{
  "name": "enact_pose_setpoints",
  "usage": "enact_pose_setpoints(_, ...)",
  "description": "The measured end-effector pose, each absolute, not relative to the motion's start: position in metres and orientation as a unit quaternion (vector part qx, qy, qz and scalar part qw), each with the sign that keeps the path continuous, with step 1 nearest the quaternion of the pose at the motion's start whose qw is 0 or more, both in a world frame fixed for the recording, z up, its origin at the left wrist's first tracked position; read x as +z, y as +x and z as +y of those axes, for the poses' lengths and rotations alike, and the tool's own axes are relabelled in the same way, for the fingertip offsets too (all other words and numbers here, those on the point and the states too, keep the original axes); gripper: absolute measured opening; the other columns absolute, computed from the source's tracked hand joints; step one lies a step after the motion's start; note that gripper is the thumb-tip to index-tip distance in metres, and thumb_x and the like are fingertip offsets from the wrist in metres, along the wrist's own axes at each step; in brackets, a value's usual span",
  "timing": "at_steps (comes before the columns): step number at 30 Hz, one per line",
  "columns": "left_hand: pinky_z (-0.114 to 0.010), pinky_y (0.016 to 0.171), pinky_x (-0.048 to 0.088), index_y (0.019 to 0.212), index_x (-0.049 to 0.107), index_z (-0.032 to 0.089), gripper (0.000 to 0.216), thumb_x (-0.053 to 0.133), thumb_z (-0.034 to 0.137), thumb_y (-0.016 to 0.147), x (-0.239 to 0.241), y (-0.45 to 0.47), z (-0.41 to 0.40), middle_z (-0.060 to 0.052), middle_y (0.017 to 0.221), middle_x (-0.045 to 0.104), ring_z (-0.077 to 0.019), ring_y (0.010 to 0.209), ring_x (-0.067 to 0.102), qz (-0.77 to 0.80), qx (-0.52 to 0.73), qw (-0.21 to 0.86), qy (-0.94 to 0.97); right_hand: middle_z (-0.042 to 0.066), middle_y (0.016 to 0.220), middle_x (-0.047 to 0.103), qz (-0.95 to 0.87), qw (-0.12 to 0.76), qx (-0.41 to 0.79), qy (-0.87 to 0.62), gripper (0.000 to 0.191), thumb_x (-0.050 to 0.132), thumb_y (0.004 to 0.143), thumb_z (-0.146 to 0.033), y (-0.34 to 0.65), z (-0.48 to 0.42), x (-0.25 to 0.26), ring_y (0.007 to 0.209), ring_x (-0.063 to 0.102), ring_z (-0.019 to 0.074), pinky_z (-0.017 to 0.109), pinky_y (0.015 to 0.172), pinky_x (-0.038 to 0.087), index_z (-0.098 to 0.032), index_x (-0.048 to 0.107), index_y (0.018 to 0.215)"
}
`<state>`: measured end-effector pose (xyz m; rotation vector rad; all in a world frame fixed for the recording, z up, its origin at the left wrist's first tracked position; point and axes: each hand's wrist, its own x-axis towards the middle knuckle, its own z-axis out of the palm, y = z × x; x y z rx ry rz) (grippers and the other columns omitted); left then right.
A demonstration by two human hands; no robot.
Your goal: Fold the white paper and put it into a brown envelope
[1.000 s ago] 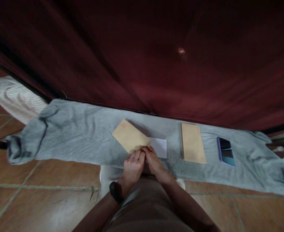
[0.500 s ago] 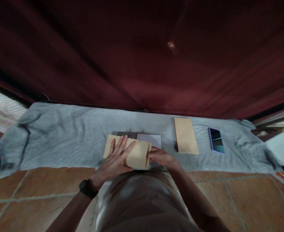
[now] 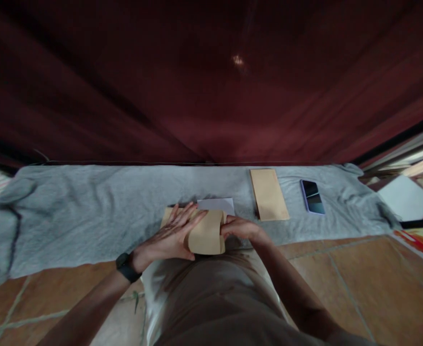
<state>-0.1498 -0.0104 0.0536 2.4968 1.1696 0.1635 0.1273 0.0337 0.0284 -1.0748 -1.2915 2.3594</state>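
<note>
A tan paper envelope (image 3: 207, 235) lies crosswise in front of my body, its upper side bulging into a curve. My left hand (image 3: 177, 235) rests on its left half with the fingers stretched out and apart. At the envelope's right end, my right hand (image 3: 238, 228) has its fingers curled at the opening, closed on the paper edge; the fingertips are hidden. Just behind the envelope lies white paper (image 3: 218, 205), partly covered by it. More tan envelopes (image 3: 269, 194), seemingly a flat stack, lie to the right of my right hand.
A grey cloth (image 3: 89, 211) covers the long low surface. A phone (image 3: 313, 197) lies on it at the right. Behind rises a dark red glossy panel (image 3: 182, 96). A white sheet-like object (image 3: 408, 199) is at the far right, above the tiled floor (image 3: 327, 283).
The envelope has gone from nearly flat to bowed up in its middle. My left hand has slid slightly right and tilted. The camera view has shifted a little.
</note>
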Motion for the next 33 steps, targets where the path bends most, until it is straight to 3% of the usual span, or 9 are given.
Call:
enact_pose_setpoints(5,-0.064,0.125,0.008,0.165,0.012,0.026,0.124,0.084,0.052,0.068,0.054,-0.145,-0.007,-0.017,0.165,0.031,-0.0396,0.155,0.021,0.418,0.087,0.136,0.894,0.0,0.076,0.072,-0.479,0.158,0.781,-0.368,0.023,0.077,0.07,-0.034,0.131,0.033,0.034,0.072,0.067,0.0168,0.027,0.065,0.055,-0.016,0.074,0.085)
enact_pose_setpoints(9,-0.066,0.124,0.012,0.165,0.015,0.023,0.12,0.082,0.051,0.07,0.047,-0.148,-0.009,-0.02,0.161,0.033,-0.0418,0.151,0.028,0.444,0.107,0.081,0.886,-0.001,0.079,0.071,-0.525,0.196,0.743,-0.366,0.023,0.07,0.078,-0.038,0.129,0.031,0.039,0.074,0.066,0.0153,0.023,0.063,0.053,-0.018,0.074,0.088)
enact_pose_setpoints(14,-0.067,0.122,0.015,0.163,0.02,0.022,0.107,0.076,0.039,0.074,0.039,-0.149,-0.016,-0.02,0.154,0.041,-0.0414,0.145,0.037,0.472,0.104,0.045,0.874,-0.004,0.07,0.065,-0.604,0.208,0.613,-0.465,0.006,0.061,0.082,-0.022,0.124,0.032,0.028,0.059,0.059,0.0111,0.019,0.052,0.045,-0.02,0.066,0.081)
enact_pose_setpoints(17,-0.064,0.123,0.018,0.163,0.022,0.019,0.102,0.072,0.034,0.075,0.037,-0.147,-0.019,-0.02,0.149,0.047,-0.0395,0.139,0.045,0.481,0.115,0.036,0.869,-0.004,0.064,0.061,-0.626,0.201,0.55,-0.515,0.009,0.057,0.08,-0.015,0.124,0.032,0.02,0.052,0.055,0.0106,0.019,0.05,0.041,-0.021,0.062,0.077)
enact_pose_setpoints(20,-0.06,0.121,0.024,0.163,0.023,0.018,0.098,0.069,0.032,0.077,0.035,-0.143,-0.021,-0.02,0.145,0.051,-0.0383,0.135,0.048,0.494,0.113,0.03,0.862,-0.002,0.07,0.063,-0.636,0.227,0.5,-0.543,0.012,0.056,0.081,-0.014,0.127,0.03,0.024,0.063,0.058,0.014,0.023,0.061,0.046,-0.022,0.065,0.082)
enact_pose_setpoints(24,-0.06,0.119,0.028,0.163,0.023,0.018,0.099,0.07,0.031,0.076,0.032,-0.138,-0.021,-0.022,0.147,0.05,-0.0396,0.134,0.049,0.504,0.102,0.016,0.858,0.007,0.112,0.069,-0.637,0.333,0.405,-0.565,0.026,0.055,0.087,-0.021,0.134,0.024,0.043,0.099,0.064,0.0223,0.033,0.09,0.05,-0.024,0.07,0.109)
enact_pose_setpoints(26,-0.059,0.119,0.028,0.162,0.024,0.018,0.098,0.071,0.03,0.076,0.032,-0.135,-0.022,-0.023,0.149,0.048,-0.0401,0.136,0.047,0.504,0.101,0.009,0.858,0.008,0.115,0.069,-0.627,0.377,0.413,-0.542,0.027,0.053,0.092,-0.027,0.137,0.022,0.051,0.102,0.064,0.0229,0.034,0.092,0.05,-0.024,0.071,0.112)
enact_pose_setpoints(30,-0.06,0.119,0.027,0.159,0.033,0.019,0.09,0.071,0.029,0.078,0.036,-0.127,-0.027,-0.022,0.152,0.046,-0.0408,0.14,0.044,0.503,0.116,0.0,0.857,-0.001,0.077,0.069,-0.637,0.27,0.571,-0.443,0.019,0.055,0.087,-0.026,0.142,0.022,0.055,0.077,0.063,0.0172,0.027,0.075,0.051,-0.023,0.074,0.085)
enact_pose_setpoints(33,-0.062,0.118,0.027,0.156,0.041,0.025,0.082,0.072,0.03,0.08,0.036,-0.121,-0.035,-0.02,0.151,0.047,-0.0411,0.139,0.043,0.487,0.12,-0.003,0.865,-0.004,0.072,0.067,-0.634,0.17,0.656,-0.373,0.014,0.06,0.078,-0.021,0.149,0.024,0.053,0.073,0.061,0.0154,0.024,0.069,0.049,-0.022,0.074,0.079)
